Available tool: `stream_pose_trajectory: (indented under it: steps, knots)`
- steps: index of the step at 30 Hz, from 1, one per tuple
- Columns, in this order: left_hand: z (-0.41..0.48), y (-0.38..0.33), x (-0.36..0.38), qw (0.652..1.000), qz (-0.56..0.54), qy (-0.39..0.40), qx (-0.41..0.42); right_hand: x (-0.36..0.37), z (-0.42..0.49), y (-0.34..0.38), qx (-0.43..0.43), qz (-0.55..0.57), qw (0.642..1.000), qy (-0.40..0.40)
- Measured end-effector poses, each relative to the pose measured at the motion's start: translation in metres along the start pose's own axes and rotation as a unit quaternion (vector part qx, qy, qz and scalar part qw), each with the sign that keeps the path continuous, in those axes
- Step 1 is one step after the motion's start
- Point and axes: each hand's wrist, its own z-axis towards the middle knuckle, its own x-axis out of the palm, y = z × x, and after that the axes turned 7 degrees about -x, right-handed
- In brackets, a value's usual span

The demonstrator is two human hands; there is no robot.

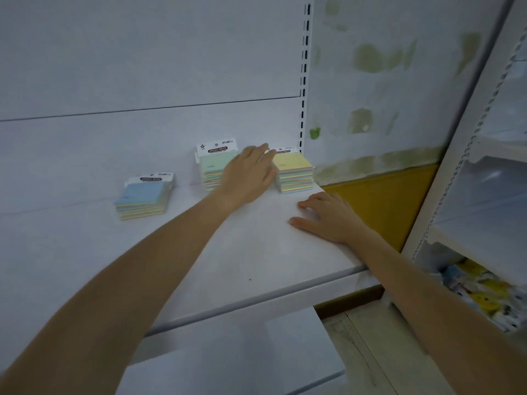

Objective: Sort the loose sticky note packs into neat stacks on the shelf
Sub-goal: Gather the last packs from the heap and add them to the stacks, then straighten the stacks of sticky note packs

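On the shelf (251, 260), left hand (248, 173) touches the yellow stack (295, 172), fingers (258, 151) straight; right hand (330, 218) flat near edge.

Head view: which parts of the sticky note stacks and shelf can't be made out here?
All in the head view:
- Green-topped stack: right side behind the left hand; contact unclear.
- Yellow-topped stack: header card partly behind that hand.
- Blue-topped stack: small header print blurred.
- Yellow items lower right: blurred, cut by the frame edge.

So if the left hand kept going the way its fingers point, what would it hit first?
The left hand would likely meet the yellow-topped stack first; depth is unclear, so it may already touch.
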Motion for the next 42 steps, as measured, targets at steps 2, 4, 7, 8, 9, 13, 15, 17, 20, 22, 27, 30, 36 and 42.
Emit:
stream_pose_trajectory:
  steps: [2,4,7,8,9,13,15,17,20,22,27,30,36,42]
  knots:
    - [-0.016,0.023,-0.014,0.999,0.034,-0.035,0.021,-0.003,-0.003,0.005,-0.016,-0.007,1.000,-0.026]
    - [-0.036,0.051,-0.031,0.995,0.093,-0.040,0.013,-0.004,-0.004,0.019,-0.046,-0.019,0.997,-0.056]
    - [-0.078,0.100,-0.054,0.987,0.156,-0.015,-0.021,0.005,0.006,0.071,-0.135,-0.033,0.988,-0.065]
    - [-0.095,0.117,-0.061,0.986,0.163,-0.001,-0.039,0.010,0.011,0.097,-0.172,-0.037,0.982,-0.064]
    - [-0.114,0.136,-0.068,0.984,0.167,0.006,-0.060,0.016,0.016,0.125,-0.208,-0.039,0.975,-0.064]
    - [-0.199,0.205,-0.110,0.976,0.153,0.003,-0.154,0.046,0.023,0.245,-0.321,-0.001,0.943,-0.086]
    - [-0.244,0.239,-0.132,0.963,0.159,0.013,-0.216,0.063,0.019,0.304,-0.352,0.009,0.932,-0.082]
    - [-0.289,0.273,-0.154,0.950,0.173,0.026,-0.260,0.078,0.013,0.360,-0.367,0.019,0.928,-0.061]
    - [-0.355,0.323,-0.186,0.928,0.182,0.034,-0.322,0.099,0.008,0.434,-0.378,0.034,0.925,-0.021]
    - [-0.399,0.354,-0.204,0.914,0.182,0.032,-0.362,0.113,0.005,0.478,-0.386,0.047,0.921,-0.001]
    - [-0.480,0.416,-0.241,0.869,0.178,0.040,-0.460,0.135,0.009,0.568,-0.401,0.081,0.912,0.029]
    - [-0.510,0.452,-0.254,0.837,0.201,0.027,-0.508,0.146,0.019,0.616,-0.419,0.101,0.901,0.050]
    - [-0.550,0.524,-0.277,0.729,0.217,0.085,-0.644,0.175,0.051,0.710,-0.505,0.115,0.851,0.083]
    - [-0.557,0.577,-0.283,0.764,0.139,0.109,-0.621,0.207,0.091,0.783,-0.546,0.102,0.823,0.116]
